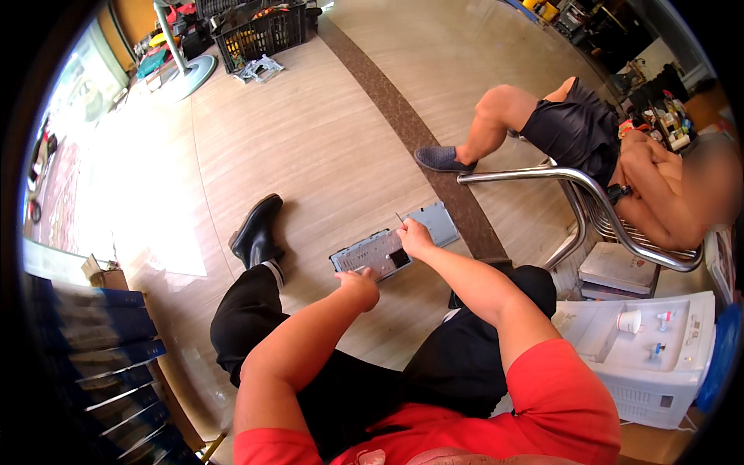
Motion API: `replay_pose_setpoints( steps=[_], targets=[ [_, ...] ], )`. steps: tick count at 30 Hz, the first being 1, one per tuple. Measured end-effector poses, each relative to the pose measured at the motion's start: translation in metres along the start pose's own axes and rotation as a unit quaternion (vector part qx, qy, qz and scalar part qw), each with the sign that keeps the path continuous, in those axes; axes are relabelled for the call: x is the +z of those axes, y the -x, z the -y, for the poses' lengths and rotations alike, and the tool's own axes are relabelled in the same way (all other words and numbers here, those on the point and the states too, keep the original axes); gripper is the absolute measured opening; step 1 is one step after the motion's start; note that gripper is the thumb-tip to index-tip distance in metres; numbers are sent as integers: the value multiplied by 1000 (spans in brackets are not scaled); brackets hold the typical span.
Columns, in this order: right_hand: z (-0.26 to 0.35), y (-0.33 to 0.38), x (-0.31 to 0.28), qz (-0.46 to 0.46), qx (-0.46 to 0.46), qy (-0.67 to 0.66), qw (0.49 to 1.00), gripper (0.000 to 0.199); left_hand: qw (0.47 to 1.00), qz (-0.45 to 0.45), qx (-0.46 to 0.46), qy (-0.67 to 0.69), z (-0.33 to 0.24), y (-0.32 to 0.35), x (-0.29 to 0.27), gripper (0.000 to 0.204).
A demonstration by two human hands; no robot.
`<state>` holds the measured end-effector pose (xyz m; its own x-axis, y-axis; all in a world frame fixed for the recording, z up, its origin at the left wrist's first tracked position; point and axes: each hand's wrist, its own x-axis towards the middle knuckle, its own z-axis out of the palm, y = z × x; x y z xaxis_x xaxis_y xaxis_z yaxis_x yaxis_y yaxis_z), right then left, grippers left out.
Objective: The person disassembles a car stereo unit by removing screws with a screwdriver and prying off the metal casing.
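Perforated metal chassis (394,244) flat on wood-look floor (310,139), just beyond black shoe (257,230). Left hand (359,285) curled, gripping chassis near edge. Right hand (415,236) closed on thin tool (400,219), tip at chassis top. Seated person's chrome chair (577,194) right of chassis.

Both hands (387,260) on metal chassis (391,244)

A repair workshop or small shop, by the look: a bare tiled floor (310,147); black crates (260,31) of parts; a water dispenser (659,356); stacked blue boxes (101,349); cluttered shelves (666,108).
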<state>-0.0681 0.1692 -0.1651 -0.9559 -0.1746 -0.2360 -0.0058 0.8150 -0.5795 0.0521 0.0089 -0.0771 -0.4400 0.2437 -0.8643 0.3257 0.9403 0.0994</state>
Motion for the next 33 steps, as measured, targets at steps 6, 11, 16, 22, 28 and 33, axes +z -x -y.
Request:
replay_pose_setpoints(
  steps=[6,11,16,22,28,33],
  targets=[
    [-8,-2,-3,24,13,-39,999,20,1000,7,-12,6,-3,-6,-3,79],
    [-19,0,1,35,24,-103,994,19,999,-24,-5,36,-3,-8,0,86],
    [-16,-7,4,73,38,-87,993,27,1000,16,-12,12,1,-12,0,88],
    [-16,-8,-2,73,61,-49,994,29,998,28,3,-47,1,-19,-1,59],
    [-1,5,-9,39,-51,13,998,23,999,7,5,-47,4,-18,5,54],
    [1,11,-14,23,-102,106,989,17,998,42,4,-51,-1,-18,-3,53]
  ],
)
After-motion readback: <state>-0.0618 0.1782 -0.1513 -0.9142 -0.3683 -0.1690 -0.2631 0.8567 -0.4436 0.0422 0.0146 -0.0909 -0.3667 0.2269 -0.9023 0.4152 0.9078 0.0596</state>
